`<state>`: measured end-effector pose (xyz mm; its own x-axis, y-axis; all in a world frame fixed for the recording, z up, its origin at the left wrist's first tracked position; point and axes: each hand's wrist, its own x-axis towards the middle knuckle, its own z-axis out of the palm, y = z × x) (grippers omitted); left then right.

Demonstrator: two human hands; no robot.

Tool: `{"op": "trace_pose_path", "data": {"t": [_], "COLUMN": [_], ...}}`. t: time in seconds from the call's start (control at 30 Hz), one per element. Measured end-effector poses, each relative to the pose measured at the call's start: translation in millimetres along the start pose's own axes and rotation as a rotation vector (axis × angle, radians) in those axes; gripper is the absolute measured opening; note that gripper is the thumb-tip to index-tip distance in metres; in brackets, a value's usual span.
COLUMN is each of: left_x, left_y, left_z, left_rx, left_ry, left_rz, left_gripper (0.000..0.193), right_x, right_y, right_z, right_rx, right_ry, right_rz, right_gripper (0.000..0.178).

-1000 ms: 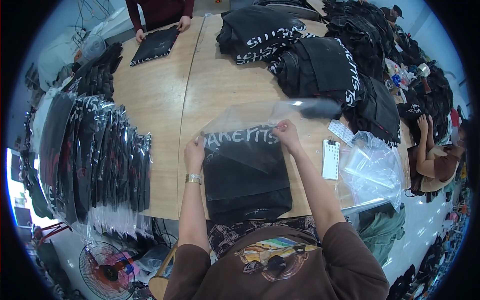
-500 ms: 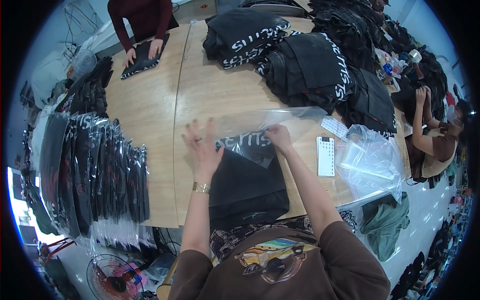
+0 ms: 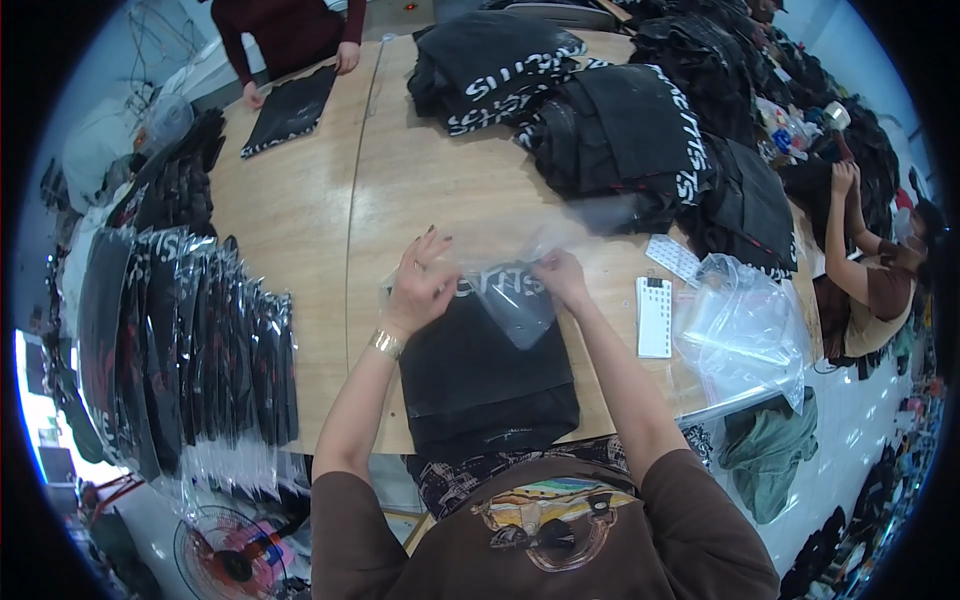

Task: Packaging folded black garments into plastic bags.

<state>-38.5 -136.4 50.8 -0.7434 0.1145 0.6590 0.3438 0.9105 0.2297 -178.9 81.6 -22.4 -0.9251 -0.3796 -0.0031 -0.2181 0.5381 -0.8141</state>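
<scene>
Wooden table (image 3: 290, 215) — garment piles (image 3: 620, 135) beyond; right fingers (image 3: 548, 268) pinching clear bag (image 3: 518, 318), left fingers (image 3: 411, 259) spread, hold unclear.

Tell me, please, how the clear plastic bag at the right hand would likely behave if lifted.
The clear plastic bag is probably floppy, since its film lies in a loose point over the folded black garment. It seems light, being thin enough to show the garment through it. Its shiny highlights suggest it may be slippery.

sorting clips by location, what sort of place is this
Probably a clothing packing workshop: piles of folded black clothes lie on the wooden table, bagged ones stand in a row at left, and clear plastic bags lie at right.
</scene>
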Motion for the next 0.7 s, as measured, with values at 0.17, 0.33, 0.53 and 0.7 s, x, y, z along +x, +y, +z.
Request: {"op": "trace_pose_path", "data": {"t": [0.17,0.33,0.53,0.7], "left_x": [26.5,40.6,17.4,-13.3], "left_y": [-47.3,-112.9,-175.3,-175.2], "left_z": [4.3,16.1,44.3,21.3], "left_rx": [-0.172,0.057,-0.123,0.021], "left_ry": [0.263,0.035,0.175,0.416], "left_rz": [-0.441,-1.172,-1.329,-1.207], "left_gripper": [0.008,0.021,0.027,0.034], "right_x": [5.5,1.4,-5.2,-2.0], "right_y": [5.0,4.8,-6.1,-3.3], "right_z": [-6.6,-6.1,-1.1,-5.4], "right_rx": [0.061,0.067,0.006,0.104], "right_ry": [-0.103,-0.073,-0.077,-0.120], "right_rz": [0.144,0.125,0.070,0.149], "right_gripper": [0.025,0.025,0.023,0.022]}}
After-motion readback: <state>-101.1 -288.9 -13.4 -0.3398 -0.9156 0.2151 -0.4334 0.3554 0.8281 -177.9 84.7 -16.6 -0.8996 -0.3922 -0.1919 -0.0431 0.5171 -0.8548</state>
